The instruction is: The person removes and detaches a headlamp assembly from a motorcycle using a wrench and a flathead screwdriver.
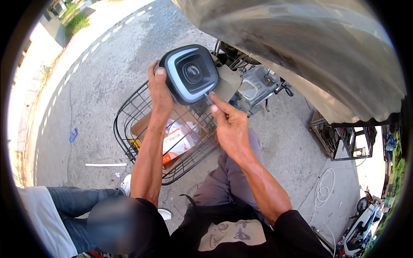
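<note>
A square black headlamp (191, 68) with a pale silver rim is raised above the wire basket of a vehicle. My left hand (160, 92) grips its left side, thumb along the edge. My right hand (230, 127) is closed around a small thin metal tool (208, 97), with its tip at the lamp's lower right corner. Behind the lamp are a beige panel (226, 84) and dark handlebar parts. The wire basket (116, 124) below holds a cardboard carton (144, 121) and a white and orange box (175, 142).
A grey canopy (301, 43) overhangs the vehicle's deck (256, 86). A co-worker's jeans-clad leg (81, 195) is at lower left. At right are a metal frame (327, 137), coiled white hose (325, 185) and white scooter (359, 230). A white strip (105, 164) lies on the concrete.
</note>
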`<control>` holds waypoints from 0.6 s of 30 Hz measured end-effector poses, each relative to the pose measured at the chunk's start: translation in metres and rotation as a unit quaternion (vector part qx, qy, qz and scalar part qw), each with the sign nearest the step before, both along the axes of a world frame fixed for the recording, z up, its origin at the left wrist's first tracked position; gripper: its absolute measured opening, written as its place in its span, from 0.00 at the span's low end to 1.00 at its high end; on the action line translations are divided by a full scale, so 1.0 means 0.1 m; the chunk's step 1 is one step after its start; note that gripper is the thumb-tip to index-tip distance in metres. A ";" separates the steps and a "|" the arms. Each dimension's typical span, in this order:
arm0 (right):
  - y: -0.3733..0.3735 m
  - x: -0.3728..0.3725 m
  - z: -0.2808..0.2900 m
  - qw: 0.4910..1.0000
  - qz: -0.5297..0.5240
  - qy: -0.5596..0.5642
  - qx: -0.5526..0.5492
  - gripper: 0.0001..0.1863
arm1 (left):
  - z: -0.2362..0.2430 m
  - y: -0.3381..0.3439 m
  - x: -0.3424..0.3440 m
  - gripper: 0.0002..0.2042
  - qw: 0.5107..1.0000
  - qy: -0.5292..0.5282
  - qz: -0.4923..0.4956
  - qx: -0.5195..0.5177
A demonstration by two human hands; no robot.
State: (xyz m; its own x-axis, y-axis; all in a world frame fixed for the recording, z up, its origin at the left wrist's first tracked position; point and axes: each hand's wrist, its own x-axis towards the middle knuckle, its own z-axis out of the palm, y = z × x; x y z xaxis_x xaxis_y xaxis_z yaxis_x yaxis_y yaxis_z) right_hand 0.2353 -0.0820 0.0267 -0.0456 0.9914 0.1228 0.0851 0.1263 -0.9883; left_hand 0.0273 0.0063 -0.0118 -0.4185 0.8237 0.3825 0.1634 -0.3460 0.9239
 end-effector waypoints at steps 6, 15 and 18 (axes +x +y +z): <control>0.06 -0.01 -0.04 0.992 -0.010 0.086 -0.096 0.17 | -0.06 0.07 -0.06 0.36 0.999 -0.046 -0.013 -0.013; 0.11 0.25 0.20 0.947 0.018 -0.292 0.133 0.18 | -0.04 0.05 -0.05 0.38 0.999 -0.026 -0.015 -0.016; 0.06 0.21 0.21 0.934 0.008 -0.326 0.143 0.18 | -0.04 -0.01 0.01 0.39 0.999 -0.030 -0.013 0.002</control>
